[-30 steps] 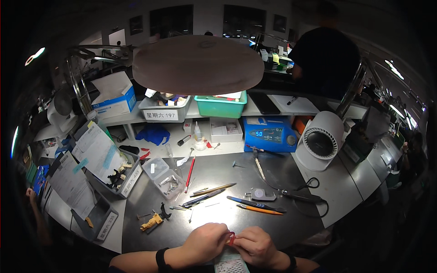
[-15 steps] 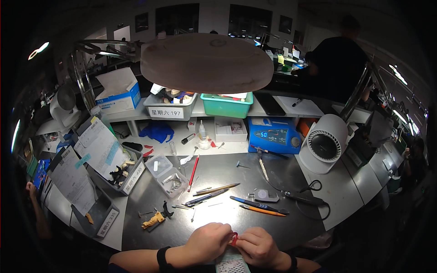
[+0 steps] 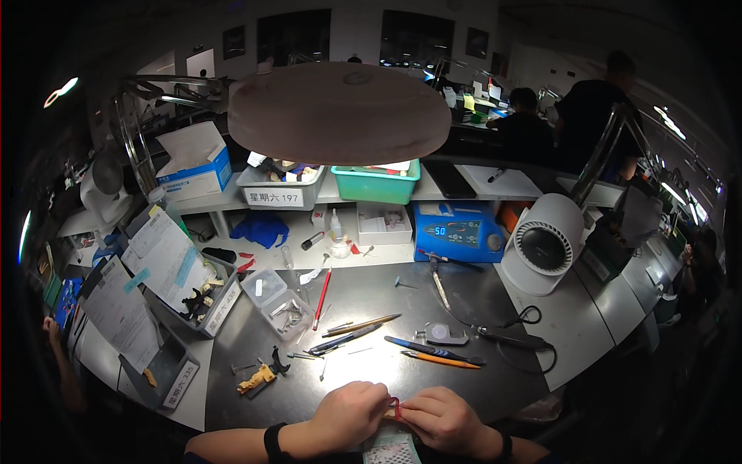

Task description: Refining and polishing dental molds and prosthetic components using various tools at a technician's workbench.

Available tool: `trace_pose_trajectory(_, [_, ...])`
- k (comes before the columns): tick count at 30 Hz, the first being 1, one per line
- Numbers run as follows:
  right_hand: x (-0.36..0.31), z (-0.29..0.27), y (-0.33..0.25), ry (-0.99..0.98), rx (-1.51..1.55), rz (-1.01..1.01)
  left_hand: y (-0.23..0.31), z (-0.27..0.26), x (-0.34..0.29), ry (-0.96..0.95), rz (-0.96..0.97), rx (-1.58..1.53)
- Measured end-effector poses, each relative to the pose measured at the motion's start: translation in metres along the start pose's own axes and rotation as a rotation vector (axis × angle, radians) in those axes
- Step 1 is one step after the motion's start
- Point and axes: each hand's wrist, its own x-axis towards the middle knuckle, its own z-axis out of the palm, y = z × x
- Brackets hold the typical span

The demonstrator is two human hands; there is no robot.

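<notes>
Close to the bench's near edge, my left hand [image 3: 349, 414] and my right hand [image 3: 442, 419] meet in a pinch on a small red looped piece [image 3: 396, 408]. Something pale shows beside the red, but the fingertips hide most of it and its kind is unclear. Under the hands lies a pale, spotted flat thing [image 3: 390, 450]. Ahead of my fingers several slim tools rest on the dark metal bench plate [image 3: 495, 379], among them a blue-and-black tool [image 3: 433, 349] and an orange one [image 3: 442, 359]. A yellow-and-black dental model [image 3: 261, 377] lies to the left.
A lamp head [image 3: 340, 112] hangs over the bench. A lidded clear box [image 3: 287, 315], a red pencil [image 3: 323, 298] and a corded handpiece [image 3: 506, 336] lie around. Behind stand a blue control unit [image 3: 457, 236], a white fan [image 3: 543, 243] and a green tub [image 3: 376, 184]. Grey bins [image 3: 184, 380] hold papers.
The bench has shifted slightly left in view. Both hands stay together, and the red piece now shows as a taller, thinner loop. In the background, a second dark-clothed person has become visible.
</notes>
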Motion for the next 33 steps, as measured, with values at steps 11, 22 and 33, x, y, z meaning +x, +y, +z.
trace_pose_trajectory(11, [-0.005,0.006,0.008,0.031,0.125,0.015,0.001,-0.001,-0.002,0.010,0.001,-0.002])
trace_pose_trajectory(22, [-0.007,0.003,0.012,0.001,0.177,0.036,0.000,0.002,0.006,-0.009,-0.002,0.002])
trace_pose_trajectory(33, [-0.014,0.004,0.012,0.068,0.159,-0.029,-0.009,0.004,-0.011,-0.321,-0.477,-0.003])
